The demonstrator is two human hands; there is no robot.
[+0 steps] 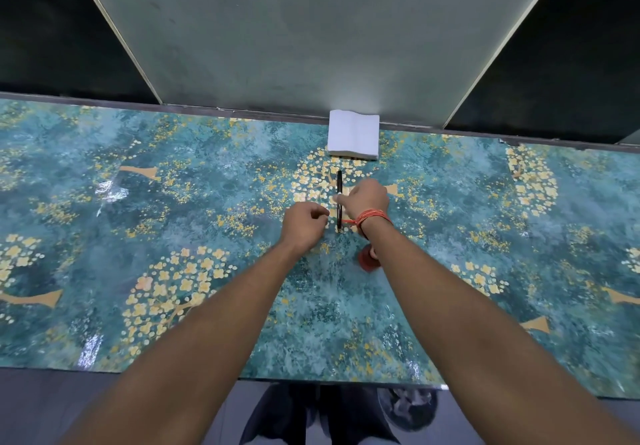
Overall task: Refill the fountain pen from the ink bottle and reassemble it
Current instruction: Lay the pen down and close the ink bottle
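Observation:
A black fountain pen (pixel 339 181) lies lengthwise on the patterned table, pointing away from me. My right hand (pixel 365 198) reaches over it from the right and pinches its middle with the fingertips. Just left of the pen's near end is my left hand (pixel 304 224), its fingers curled in with nothing visible in them, a small gap away from the pen. A red-topped ink bottle (pixel 367 260) stands close behind my right wrist, partly hidden by the forearm. A red thread band circles that wrist.
A stack of white paper napkins (pixel 353 134) sits at the table's far edge, just beyond the pen. The glossy teal and gold floral table cover (pixel 138 236) runs wide to both sides. A pale wall panel rises behind the table.

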